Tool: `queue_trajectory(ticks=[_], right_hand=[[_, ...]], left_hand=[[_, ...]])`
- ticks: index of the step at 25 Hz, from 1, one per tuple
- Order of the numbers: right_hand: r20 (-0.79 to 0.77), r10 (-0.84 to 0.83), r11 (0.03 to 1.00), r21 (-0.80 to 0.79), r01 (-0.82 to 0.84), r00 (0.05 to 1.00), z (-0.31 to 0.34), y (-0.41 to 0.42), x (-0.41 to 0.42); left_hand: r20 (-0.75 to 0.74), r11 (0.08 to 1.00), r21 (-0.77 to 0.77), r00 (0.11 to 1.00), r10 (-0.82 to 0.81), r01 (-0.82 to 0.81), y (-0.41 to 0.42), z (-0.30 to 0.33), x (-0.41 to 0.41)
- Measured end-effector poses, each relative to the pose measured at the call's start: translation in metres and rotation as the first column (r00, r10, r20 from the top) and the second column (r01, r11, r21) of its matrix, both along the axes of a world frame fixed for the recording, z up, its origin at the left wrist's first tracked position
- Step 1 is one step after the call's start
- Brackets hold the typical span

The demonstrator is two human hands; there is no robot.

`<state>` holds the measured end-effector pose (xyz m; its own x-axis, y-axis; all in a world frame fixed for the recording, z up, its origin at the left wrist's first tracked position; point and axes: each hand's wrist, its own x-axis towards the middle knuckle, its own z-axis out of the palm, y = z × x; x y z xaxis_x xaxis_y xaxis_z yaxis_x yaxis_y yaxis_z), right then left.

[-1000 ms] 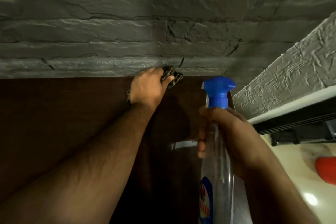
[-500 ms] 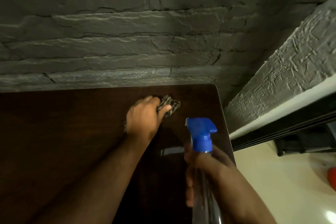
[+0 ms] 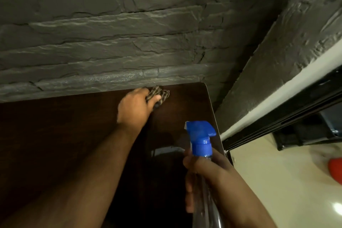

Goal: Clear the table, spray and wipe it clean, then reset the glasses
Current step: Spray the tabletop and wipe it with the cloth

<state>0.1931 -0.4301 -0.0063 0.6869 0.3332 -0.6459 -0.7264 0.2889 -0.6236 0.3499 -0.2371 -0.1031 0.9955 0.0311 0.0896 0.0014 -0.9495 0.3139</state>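
Right grip: my right hand (image 3: 209, 174) is nearest me, fingers curled around the neck of the spray bottle (image 3: 201, 142), just under its blue trigger head. No finger looks to be on the trigger, though I cannot tell for sure.
Bottle axis: clear body runs down toward me and out of the bottom edge, head tipped up and away, nozzle facing left over the table.
Left grip: farther out, my left hand (image 3: 136, 109) is clenched on a bunched striped cloth (image 3: 159, 95), thumb pinching it from the right, pressing it onto the table top.
Table: dark wood table (image 3: 55, 144), its far edge against the grey stone wall (image 3: 129, 42), its right edge beside a second textured wall.
Key relation: cloth sits at the far edge, close to the far-right corner (image 3: 202, 85); unwiped corner lies to the right of the cloth, and the left hand is the nearer one to it. Bottle hangs near and right, well apart from the cloth.
Step, my judgement: wiping stage; no glasses in view, so the reset is not yet begun.
Floor: pale floor on the right, with a red object (image 3: 335, 170) at the frame edge.
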Motion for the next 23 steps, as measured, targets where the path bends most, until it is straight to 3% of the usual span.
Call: queue_trajectory(ticks=[3,5,8,11,14,16,20,23], right_hand=[[0.022,-0.006,1.000,0.000,0.006,1.000,0.001,0.000,-0.001],[0.028,-0.016,1.000,-0.005,0.016,0.999,0.001,0.001,-0.003],[0.024,0.028,1.000,0.014,-0.028,0.999,-0.004,0.007,-0.006],[-0.001,0.038,0.999,0.038,-0.038,0.999,-0.008,0.008,-0.006],[0.015,0.033,0.999,0.027,-0.033,0.999,-0.007,0.008,-0.008],[0.016,0.013,1.000,0.021,-0.013,1.000,-0.006,0.005,-0.009],[-0.018,0.027,1.000,0.004,-0.027,0.999,-0.006,0.001,-0.013],[-0.009,0.005,1.000,0.019,-0.005,1.000,-0.005,-0.002,-0.015]], left_hand=[[0.020,0.988,-0.032,0.988,0.151,-0.150,-0.032,-0.002,0.020],[0.043,0.988,-0.078,0.990,0.137,-0.133,-0.045,0.002,0.022],[-0.013,0.997,-0.054,0.999,-0.053,0.052,-0.023,-0.001,-0.004],[-0.011,0.998,-0.049,1.000,0.026,-0.027,-0.011,-0.006,-0.013],[-0.006,0.990,-0.095,0.995,0.102,-0.102,-0.052,-0.002,0.007],[0.002,0.994,-0.104,0.999,0.035,-0.035,-0.070,0.003,0.017],[-0.061,0.960,-0.084,0.960,-0.274,0.269,-0.037,0.001,-0.015],[0.015,0.996,-0.059,0.998,-0.066,0.067,-0.004,-0.002,-0.022]])
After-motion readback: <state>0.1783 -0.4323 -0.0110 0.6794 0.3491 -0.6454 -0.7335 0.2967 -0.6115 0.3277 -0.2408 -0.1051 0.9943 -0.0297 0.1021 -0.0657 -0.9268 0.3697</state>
